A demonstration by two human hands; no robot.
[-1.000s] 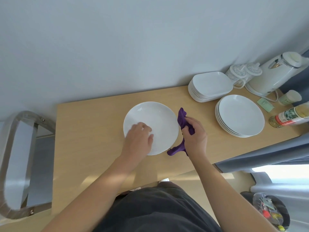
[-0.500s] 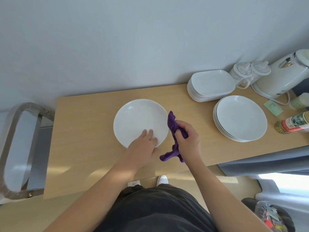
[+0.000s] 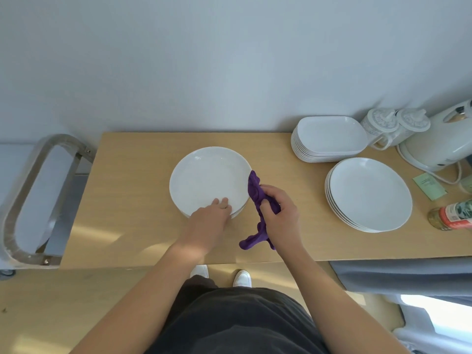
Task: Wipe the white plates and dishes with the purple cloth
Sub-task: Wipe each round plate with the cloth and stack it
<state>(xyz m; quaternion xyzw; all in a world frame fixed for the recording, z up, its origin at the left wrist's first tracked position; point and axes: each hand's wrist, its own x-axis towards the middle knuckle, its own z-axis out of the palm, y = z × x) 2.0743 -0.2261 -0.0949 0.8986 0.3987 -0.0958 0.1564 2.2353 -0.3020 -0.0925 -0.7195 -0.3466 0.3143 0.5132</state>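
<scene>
Left hand (image 3: pixel 208 221) rests flat fingers on the centre plate (image 3: pixel 204 175). Right hand (image 3: pixel 279 217) has its fingers clutching one purple cloth (image 3: pixel 255 191). Two stacks nearby: round plates (image 3: pixel 370 195), oblong dishes (image 3: pixel 329 135).

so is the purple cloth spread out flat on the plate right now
No, the purple cloth is bunched up in the right hand, just beside the right rim of the plate.

One head-worn wide-angle view, steeply down and forward over the near table (image 3: pixel 132 190) (wall (image 3: pixel 204 60) just beyond)
</scene>
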